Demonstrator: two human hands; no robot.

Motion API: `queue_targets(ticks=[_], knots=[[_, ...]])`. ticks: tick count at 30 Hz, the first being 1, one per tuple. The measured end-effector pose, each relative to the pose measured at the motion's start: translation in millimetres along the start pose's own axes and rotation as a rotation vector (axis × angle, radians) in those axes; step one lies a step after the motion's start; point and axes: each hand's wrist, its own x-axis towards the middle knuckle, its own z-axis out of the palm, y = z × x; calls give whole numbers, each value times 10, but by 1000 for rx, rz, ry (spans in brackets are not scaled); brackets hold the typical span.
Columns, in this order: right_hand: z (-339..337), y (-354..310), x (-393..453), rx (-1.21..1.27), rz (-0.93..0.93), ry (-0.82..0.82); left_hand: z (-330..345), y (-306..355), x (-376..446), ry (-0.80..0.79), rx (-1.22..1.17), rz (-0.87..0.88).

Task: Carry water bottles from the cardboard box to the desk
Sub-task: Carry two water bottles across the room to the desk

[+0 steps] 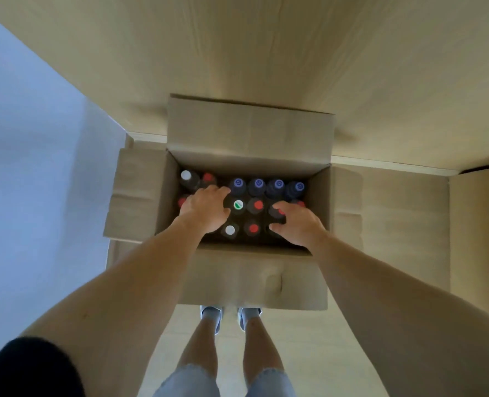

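An open cardboard box (317, 196) stands on the floor below me, against the front of the light wooden desk (266, 53). Several water bottles stand upright in it, showing red, white and blue caps and one green-and-white cap (238, 204). My left hand (206, 209) is down in the left half of the box, its fingers curled over a bottle top that the palm hides. In the right half, my right hand (297, 224) has thumb and fingers curled round a red-capped bottle (277, 212).
The box's four flaps are folded outward; the far flap (249, 130) leans up against the desk edge. A pale wall (22, 138) runs along the left. My legs and white shoes (211, 313) are just behind the near flap.
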Motion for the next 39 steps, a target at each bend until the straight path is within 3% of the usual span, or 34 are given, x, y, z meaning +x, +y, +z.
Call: queue_targets(ticks=[10, 20, 30, 39], knots=[[687, 350, 837, -63, 16, -9, 821, -180, 754, -39, -5, 19], [961, 544, 1394, -165, 13, 212, 1138, -229, 1372, 44, 43, 64], [1057, 794, 1908, -182, 28, 122, 1394, 69, 1899, 25, 243, 237], [1235, 892, 2163, -290, 43, 121, 1614, 228, 2145, 1, 398, 239]])
